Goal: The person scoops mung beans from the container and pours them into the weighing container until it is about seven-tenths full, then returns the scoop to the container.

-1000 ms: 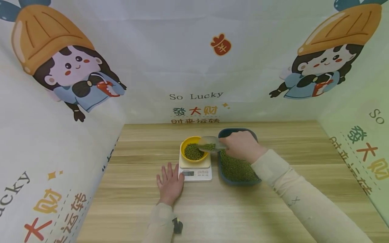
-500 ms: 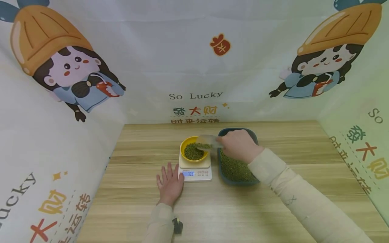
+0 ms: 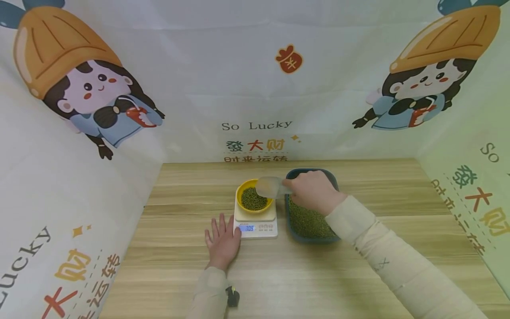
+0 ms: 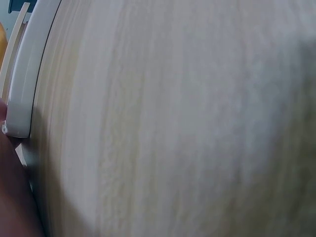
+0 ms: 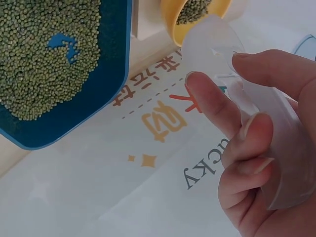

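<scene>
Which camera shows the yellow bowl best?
The head view: it shows nearly the whole bowl and the beans inside, though the scoop hides part of the rim. The right wrist view shows a bigger piece, cut off at the top. The left wrist view catches just a yellow sliver.

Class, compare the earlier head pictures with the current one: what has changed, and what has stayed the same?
The right hand has shifted slightly left. The clear scoop in its grip held green beans earlier; none show in it now. The scale's display, unlit at first, is lit. Unchanged: left hand beside the scale, yellow bowl on it, blue tub alongside.
</scene>
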`<state>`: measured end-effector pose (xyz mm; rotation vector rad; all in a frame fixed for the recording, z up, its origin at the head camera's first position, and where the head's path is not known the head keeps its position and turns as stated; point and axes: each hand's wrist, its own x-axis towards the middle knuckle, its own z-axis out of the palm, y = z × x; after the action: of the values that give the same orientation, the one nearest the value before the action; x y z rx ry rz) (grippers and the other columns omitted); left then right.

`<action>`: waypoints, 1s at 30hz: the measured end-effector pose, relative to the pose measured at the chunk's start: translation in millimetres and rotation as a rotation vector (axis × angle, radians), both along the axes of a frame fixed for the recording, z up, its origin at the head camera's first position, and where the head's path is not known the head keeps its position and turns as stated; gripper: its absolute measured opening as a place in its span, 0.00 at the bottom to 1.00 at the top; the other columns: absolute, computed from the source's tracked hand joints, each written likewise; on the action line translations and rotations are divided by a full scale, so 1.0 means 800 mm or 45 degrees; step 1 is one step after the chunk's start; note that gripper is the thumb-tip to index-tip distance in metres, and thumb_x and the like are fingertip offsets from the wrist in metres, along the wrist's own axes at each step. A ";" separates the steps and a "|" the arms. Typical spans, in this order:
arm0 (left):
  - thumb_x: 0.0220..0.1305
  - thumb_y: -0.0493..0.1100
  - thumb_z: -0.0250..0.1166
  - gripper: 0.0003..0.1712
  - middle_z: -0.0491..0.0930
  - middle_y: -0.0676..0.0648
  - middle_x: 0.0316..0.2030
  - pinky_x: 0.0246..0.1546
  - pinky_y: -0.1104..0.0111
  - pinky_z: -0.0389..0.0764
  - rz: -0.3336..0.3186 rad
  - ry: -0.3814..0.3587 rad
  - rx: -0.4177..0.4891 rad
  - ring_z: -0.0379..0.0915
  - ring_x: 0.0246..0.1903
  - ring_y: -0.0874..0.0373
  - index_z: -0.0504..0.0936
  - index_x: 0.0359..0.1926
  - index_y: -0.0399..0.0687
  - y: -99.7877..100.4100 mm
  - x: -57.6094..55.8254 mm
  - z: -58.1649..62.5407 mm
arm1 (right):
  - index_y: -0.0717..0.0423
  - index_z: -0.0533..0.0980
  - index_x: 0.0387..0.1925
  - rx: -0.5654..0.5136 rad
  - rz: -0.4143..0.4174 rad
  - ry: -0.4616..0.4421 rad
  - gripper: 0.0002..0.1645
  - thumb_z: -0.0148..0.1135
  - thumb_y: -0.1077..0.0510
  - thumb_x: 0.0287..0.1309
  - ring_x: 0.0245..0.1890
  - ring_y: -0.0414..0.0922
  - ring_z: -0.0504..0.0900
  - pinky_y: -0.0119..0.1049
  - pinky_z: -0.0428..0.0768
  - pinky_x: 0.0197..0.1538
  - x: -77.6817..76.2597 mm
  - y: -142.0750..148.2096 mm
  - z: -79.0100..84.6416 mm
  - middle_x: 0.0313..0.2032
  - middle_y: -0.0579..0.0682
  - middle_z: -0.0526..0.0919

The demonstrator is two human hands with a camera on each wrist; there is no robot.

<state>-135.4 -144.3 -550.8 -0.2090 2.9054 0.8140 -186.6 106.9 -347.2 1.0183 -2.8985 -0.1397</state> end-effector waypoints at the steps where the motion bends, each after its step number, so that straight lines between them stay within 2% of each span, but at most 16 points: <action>1: 0.74 0.56 0.32 0.32 0.35 0.43 0.74 0.65 0.41 0.23 0.000 -0.002 -0.001 0.19 0.70 0.43 0.51 0.74 0.50 0.000 0.000 0.000 | 0.48 0.79 0.47 -0.003 -0.005 -0.005 0.18 0.61 0.60 0.51 0.09 0.38 0.55 0.31 0.52 0.11 0.000 0.001 0.000 0.08 0.41 0.61; 8: 0.74 0.55 0.33 0.32 0.36 0.42 0.74 0.65 0.41 0.24 -0.004 0.001 0.003 0.20 0.70 0.42 0.52 0.73 0.49 0.000 0.001 0.000 | 0.49 0.79 0.49 -0.061 -0.036 -0.022 0.19 0.59 0.59 0.53 0.08 0.38 0.56 0.31 0.51 0.11 -0.001 0.008 -0.010 0.08 0.41 0.64; 13: 0.74 0.56 0.32 0.32 0.35 0.42 0.74 0.65 0.41 0.24 -0.007 -0.007 -0.004 0.19 0.70 0.42 0.51 0.74 0.49 -0.001 -0.001 -0.001 | 0.54 0.78 0.49 -0.157 -0.043 0.008 0.18 0.60 0.56 0.56 0.08 0.39 0.63 0.33 0.61 0.09 -0.001 0.024 -0.019 0.10 0.42 0.70; 16: 0.74 0.56 0.32 0.32 0.35 0.42 0.74 0.65 0.41 0.24 -0.004 -0.009 -0.006 0.19 0.70 0.42 0.51 0.74 0.49 -0.002 -0.001 -0.002 | 0.57 0.76 0.53 -0.215 -0.080 -0.076 0.21 0.60 0.53 0.60 0.10 0.38 0.67 0.36 0.70 0.13 -0.001 0.037 -0.026 0.11 0.42 0.73; 20: 0.74 0.56 0.32 0.32 0.35 0.42 0.74 0.65 0.41 0.24 -0.002 -0.001 -0.003 0.19 0.70 0.42 0.51 0.74 0.49 -0.003 -0.001 -0.002 | 0.63 0.70 0.60 -0.269 -0.153 -0.256 0.27 0.56 0.52 0.64 0.12 0.37 0.71 0.38 0.77 0.21 -0.001 0.056 -0.035 0.20 0.47 0.81; 23: 0.74 0.56 0.32 0.32 0.36 0.42 0.74 0.65 0.40 0.24 -0.002 0.009 -0.009 0.20 0.70 0.42 0.52 0.73 0.49 -0.003 -0.001 -0.001 | 0.67 0.66 0.62 -0.304 -0.198 -0.354 0.29 0.54 0.53 0.66 0.16 0.39 0.75 0.42 0.79 0.28 0.002 0.072 -0.038 0.31 0.55 0.85; 25: 0.74 0.56 0.32 0.32 0.36 0.42 0.74 0.65 0.40 0.24 -0.002 0.012 -0.010 0.20 0.70 0.42 0.52 0.73 0.49 -0.003 0.000 0.000 | 0.69 0.66 0.61 -0.313 -0.214 -0.393 0.29 0.54 0.53 0.66 0.23 0.43 0.80 0.46 0.81 0.34 0.006 0.083 -0.038 0.38 0.60 0.85; 27: 0.74 0.56 0.32 0.32 0.36 0.42 0.74 0.65 0.40 0.25 -0.004 0.018 -0.012 0.21 0.70 0.41 0.52 0.73 0.49 -0.002 0.000 0.001 | 0.70 0.68 0.59 -0.309 -0.211 -0.422 0.28 0.53 0.54 0.66 0.31 0.49 0.82 0.50 0.81 0.41 0.010 0.095 -0.039 0.43 0.63 0.83; 30: 0.74 0.56 0.32 0.32 0.36 0.42 0.74 0.65 0.40 0.25 -0.008 0.016 -0.006 0.21 0.70 0.41 0.52 0.73 0.49 -0.002 0.001 0.002 | 0.69 0.72 0.56 -0.284 -0.200 -0.473 0.25 0.53 0.55 0.65 0.42 0.56 0.81 0.56 0.78 0.49 0.018 0.111 -0.040 0.47 0.64 0.82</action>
<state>-134.8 -145.7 -548.9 -0.1955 2.9186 0.8104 -171.9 195.7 -379.1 0.8562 -3.2225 0.3997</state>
